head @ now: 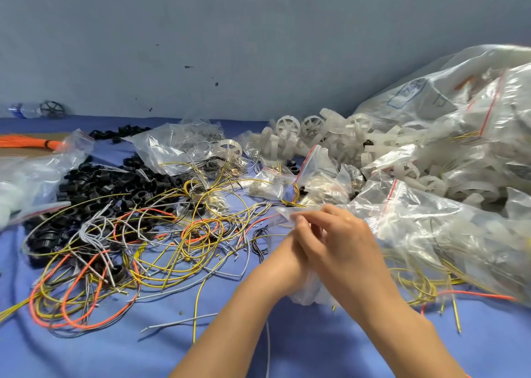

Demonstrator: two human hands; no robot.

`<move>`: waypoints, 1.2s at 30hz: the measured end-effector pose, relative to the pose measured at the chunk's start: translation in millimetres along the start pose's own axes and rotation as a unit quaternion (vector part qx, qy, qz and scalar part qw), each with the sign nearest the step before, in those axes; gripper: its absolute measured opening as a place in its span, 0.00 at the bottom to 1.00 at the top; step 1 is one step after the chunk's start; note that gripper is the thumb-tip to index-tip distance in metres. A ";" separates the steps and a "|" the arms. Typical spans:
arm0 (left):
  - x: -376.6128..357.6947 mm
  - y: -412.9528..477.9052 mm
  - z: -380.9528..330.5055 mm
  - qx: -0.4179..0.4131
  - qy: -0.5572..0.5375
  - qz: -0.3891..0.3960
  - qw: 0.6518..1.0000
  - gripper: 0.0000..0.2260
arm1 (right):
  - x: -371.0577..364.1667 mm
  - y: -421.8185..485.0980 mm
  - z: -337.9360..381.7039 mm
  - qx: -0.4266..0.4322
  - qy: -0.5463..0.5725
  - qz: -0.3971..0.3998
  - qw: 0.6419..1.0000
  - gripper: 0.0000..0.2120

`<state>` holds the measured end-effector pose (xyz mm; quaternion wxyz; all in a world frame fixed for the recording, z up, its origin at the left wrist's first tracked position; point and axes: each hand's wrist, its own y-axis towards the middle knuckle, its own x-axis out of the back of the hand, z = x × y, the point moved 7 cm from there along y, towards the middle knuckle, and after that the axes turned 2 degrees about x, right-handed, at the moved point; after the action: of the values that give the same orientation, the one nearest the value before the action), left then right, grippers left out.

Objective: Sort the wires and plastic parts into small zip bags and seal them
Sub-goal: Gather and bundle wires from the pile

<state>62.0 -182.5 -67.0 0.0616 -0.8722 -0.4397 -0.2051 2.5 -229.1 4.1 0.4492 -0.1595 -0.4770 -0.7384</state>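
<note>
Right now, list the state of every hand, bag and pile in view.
right hand, pinching the small zip bag's top edge.
left hand, mostly hidden behind the right; grip unclear.
small zip bag, held between the hands; seal not discernible.
loose wires, tangled, unbagged.
black rings, loose heap, unbagged.
white wheels, loose heap, unbagged.
orange wire bundle, bundled, lying flat.

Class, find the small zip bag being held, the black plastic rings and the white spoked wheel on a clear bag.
small zip bag (pixel 305 293), head view, its lower end.
black plastic rings (pixel 94 188), head view, middle of the pile.
white spoked wheel (pixel 229 149), head view, its hub.
</note>
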 end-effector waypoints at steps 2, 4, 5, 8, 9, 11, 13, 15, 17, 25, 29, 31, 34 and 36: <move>15.0 -4.8 -9.5 -0.041 0.018 -0.009 0.999 0.15 | 3.8 1.5 -6.7 -0.015 0.011 -0.008 1.000 0.09; 28.6 -11.0 -14.8 -0.032 -0.017 0.000 0.999 0.14 | 6.4 2.2 -13.1 -0.029 0.012 -0.014 0.999 0.09; 38.7 -14.8 -15.4 -0.031 -0.020 -0.020 0.999 0.14 | 6.9 2.4 -16.6 -0.039 0.009 -0.017 0.999 0.10; 80.6 -30.9 -3.1 -0.038 -0.019 -0.192 0.980 0.12 | 10.7 4.2 -27.0 -0.066 0.001 -0.033 0.997 0.13; 91.3 -37.3 4.9 -0.014 0.022 -0.237 0.971 0.11 | 12.9 4.9 -30.0 -0.075 0.005 -0.043 0.996 0.13; 93.3 -45.3 19.5 0.049 0.179 -0.231 0.955 0.10 | 18.1 5.1 -32.8 -0.085 0.013 -0.063 0.994 0.12; 77.2 -51.3 28.6 0.083 0.343 -0.183 0.917 0.09 | 21.8 4.4 -32.8 -0.090 0.020 -0.075 0.993 0.12; 66.8 -55.6 29.9 0.093 0.434 -0.186 0.876 0.12 | 22.6 3.6 -31.0 -0.089 0.025 -0.076 0.993 0.12; 66.6 -55.7 24.8 0.090 0.446 -0.203 0.867 0.13 | 22.1 2.9 -29.9 -0.086 0.025 -0.072 0.993 0.12; 60.8 -45.2 21.2 0.134 0.502 -0.167 0.838 0.10 | 19.1 3.2 -30.2 -0.084 0.025 -0.068 0.994 0.11; 79.1 -42.8 19.8 0.145 0.276 -0.207 0.927 0.10 | 23.7 5.1 -31.3 -0.080 0.026 -0.083 0.993 0.09; 92.0 -42.9 22.8 0.183 -0.033 -0.232 0.955 0.11 | 26.1 6.5 -33.1 -0.080 0.031 -0.087 0.992 0.09; 88.4 -46.7 30.7 0.230 -0.412 -0.160 0.867 0.04 | 27.7 7.5 -35.0 -0.081 0.037 -0.093 0.992 0.09; 82.4 -51.4 30.6 0.230 -0.558 -0.080 0.793 0.03 | 27.5 7.4 -35.1 -0.082 0.037 -0.090 0.992 0.10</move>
<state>74.2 -81.5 -64.6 -0.0124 -0.7571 -0.5001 0.4200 0.3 -274.0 9.2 0.3840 -0.1249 -0.4100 -0.8178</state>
